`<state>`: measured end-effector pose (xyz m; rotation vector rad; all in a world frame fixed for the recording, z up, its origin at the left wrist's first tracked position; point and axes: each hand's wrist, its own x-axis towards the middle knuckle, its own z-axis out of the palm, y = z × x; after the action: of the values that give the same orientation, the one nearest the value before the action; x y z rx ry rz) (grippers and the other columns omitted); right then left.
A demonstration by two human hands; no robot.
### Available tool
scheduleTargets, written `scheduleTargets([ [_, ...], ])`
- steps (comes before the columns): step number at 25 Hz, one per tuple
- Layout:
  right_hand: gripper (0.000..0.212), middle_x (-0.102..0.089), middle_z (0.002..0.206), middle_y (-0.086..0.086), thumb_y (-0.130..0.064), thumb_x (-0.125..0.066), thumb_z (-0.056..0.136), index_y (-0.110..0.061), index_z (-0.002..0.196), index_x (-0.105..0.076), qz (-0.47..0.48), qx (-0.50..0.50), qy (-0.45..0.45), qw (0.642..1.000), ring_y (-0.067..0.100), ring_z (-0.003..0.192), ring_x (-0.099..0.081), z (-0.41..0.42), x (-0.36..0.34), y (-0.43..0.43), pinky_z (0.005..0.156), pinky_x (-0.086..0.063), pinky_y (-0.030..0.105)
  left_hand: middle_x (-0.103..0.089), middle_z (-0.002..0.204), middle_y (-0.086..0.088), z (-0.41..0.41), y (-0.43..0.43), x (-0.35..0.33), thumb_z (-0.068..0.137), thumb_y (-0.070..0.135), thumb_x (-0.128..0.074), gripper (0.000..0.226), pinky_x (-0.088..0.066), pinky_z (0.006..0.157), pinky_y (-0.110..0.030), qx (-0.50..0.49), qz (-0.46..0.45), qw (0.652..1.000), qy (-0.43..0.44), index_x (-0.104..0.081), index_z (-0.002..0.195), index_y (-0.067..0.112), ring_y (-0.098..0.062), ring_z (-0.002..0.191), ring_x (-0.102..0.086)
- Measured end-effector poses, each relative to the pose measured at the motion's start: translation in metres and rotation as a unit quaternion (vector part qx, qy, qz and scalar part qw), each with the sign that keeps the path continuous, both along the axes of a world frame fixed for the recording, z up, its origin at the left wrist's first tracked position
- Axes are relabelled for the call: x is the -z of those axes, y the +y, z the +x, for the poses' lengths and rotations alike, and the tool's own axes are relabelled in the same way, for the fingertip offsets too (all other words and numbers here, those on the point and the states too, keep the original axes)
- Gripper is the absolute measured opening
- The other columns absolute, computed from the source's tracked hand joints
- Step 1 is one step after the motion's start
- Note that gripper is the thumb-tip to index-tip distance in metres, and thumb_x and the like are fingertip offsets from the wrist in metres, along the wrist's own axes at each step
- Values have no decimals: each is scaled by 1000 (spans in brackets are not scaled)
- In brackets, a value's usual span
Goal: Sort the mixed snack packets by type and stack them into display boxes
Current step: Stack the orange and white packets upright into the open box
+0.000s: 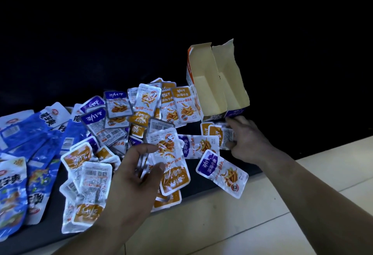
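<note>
A heap of small orange and purple snack packets point(121, 125) lies on a dark mat. Long blue packets point(40, 133) lie at the left. Two open display boxes stand at the back right, an orange-edged box point(203, 85) and a purple-edged box point(232, 77), both showing bare cream insides. My left hand point(131, 176) hovers over the heap, thumb and fingers around an orange packet point(169, 160). My right hand point(246, 139) grips a small stack of orange packets point(220, 135) just below the boxes.
A purple packet point(222, 172) lies loose near the mat's front edge. Pale floor tiles point(262, 214) run along the near right side. Beyond the mat everything is dark.
</note>
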<state>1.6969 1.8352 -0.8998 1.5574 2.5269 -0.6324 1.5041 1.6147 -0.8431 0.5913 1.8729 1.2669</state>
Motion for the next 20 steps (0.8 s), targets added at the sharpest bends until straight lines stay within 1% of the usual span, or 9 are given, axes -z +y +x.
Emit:
scheduleTargets([
  [2,71,-35,137,-3,-24,-72,90,-24,152,-38,-1,8,-14,1000,23,129,-31,0,5,-2,110,-39,37,-74,86,17,2,1,-1,94,8,-69,23,-43,38,-11,-2,-1,1000,-10,-64,109,25,3,62,-68],
  [4,58,-30,117,-7,-24,-73,89,-28,141,-46,6,23,-4,1000,21,122,-30,-1,7,-2,106,-41,37,-75,93,12,1,2,-1,94,7,-69,24,-46,40,-12,-13,8,1000,-26,-65,110,25,2,69,-71],
  [5,54,-27,113,-9,-23,-74,88,-28,136,-48,9,32,4,999,20,121,-30,-1,8,-2,105,-41,37,-76,93,12,0,2,0,94,7,-69,24,-47,42,-11,-15,11,999,-31,-65,109,25,2,70,-71],
  [8,49,-32,115,-8,-23,-78,85,-27,125,-51,19,45,17,999,19,120,-34,0,6,-2,102,-43,37,-74,88,22,-2,3,4,94,4,-69,25,-45,43,-9,-9,12,999,-33,-63,109,23,4,67,-70],
  [12,42,-41,111,-13,-23,-82,80,-29,110,-54,21,22,45,999,18,117,-42,-1,2,-2,95,-46,37,-73,91,23,-3,1,7,93,9,-72,26,-47,45,-10,-2,8,1000,-14,-62,109,28,-1,68,-70],
  [13,43,-43,113,-12,-25,-83,80,-30,112,-55,17,21,40,999,18,117,-43,-2,1,-1,95,-46,37,-73,91,23,-3,1,8,93,10,-72,26,-47,45,-10,-5,9,1000,-12,-63,109,29,-1,67,-70],
  [16,61,-46,126,-6,-33,-84,80,-31,132,-52,-8,28,2,1000,21,125,-39,-4,0,1,100,-44,38,-71,88,25,-4,1,6,93,12,-72,27,-46,46,-10,-6,15,1000,-9,-63,108,32,0,62,-64],
  [17,64,-47,127,-3,-34,-84,80,-31,134,-50,-16,39,-1,999,21,127,-38,-5,-1,1,101,-43,38,-71,89,25,-5,2,7,93,13,-72,28,-47,47,-10,-5,16,1000,-4,-63,109,34,0,62,-63],
  [20,60,-38,113,-4,-37,-86,77,-28,123,-49,-27,69,-9,997,20,123,-36,-6,-2,2,98,-41,35,-72,89,18,-6,3,6,93,14,-72,26,-46,47,-10,-9,16,1000,-11,-63,109,32,3,65,-66],
])
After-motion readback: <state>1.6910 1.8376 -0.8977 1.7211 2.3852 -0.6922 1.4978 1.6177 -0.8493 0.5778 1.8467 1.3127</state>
